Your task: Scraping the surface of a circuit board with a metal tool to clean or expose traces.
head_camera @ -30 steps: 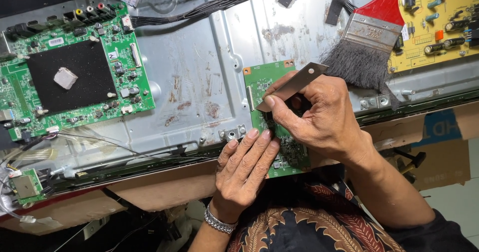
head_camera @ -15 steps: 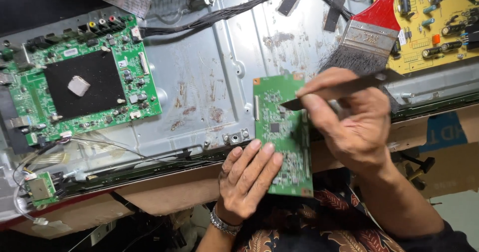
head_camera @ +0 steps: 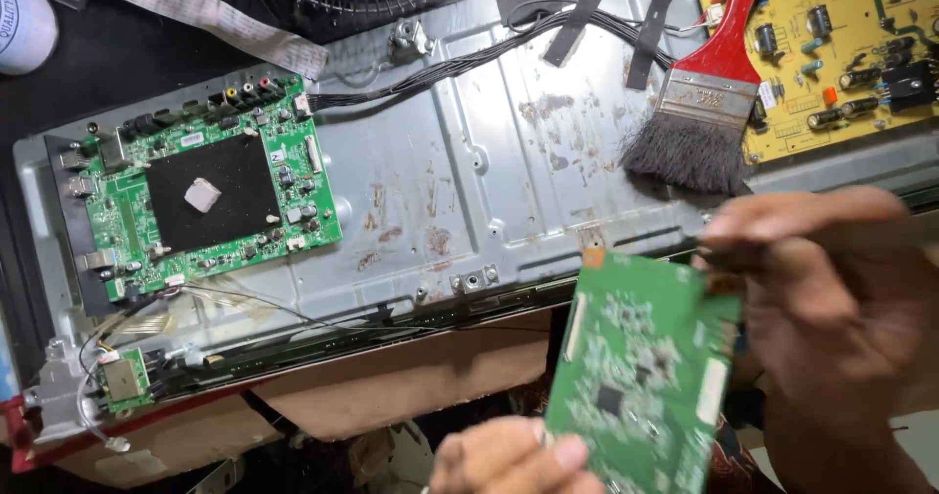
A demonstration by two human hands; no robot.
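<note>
Left hand [head_camera: 509, 460], low in the view, pinches the bottom edge of a small green circuit board [head_camera: 641, 372], holding it tilted up above the desk edge. Right hand [head_camera: 817, 289], blurred, grips a thin dark strip-like tool [head_camera: 841, 240] beside the board's upper right corner. Behind lie a grey metal back panel [head_camera: 469, 171] carrying a larger green main board [head_camera: 210, 201], a yellow power board [head_camera: 841, 54] and a red-handled brush [head_camera: 699, 112]. Judging by this, the small board is being inspected or cleaned; steady, light contact seems needed next.

Likely an electronics repair workshop: opened television chassis [head_camera: 509, 161], circuit boards [head_camera: 210, 201], brush [head_camera: 699, 112].
</note>
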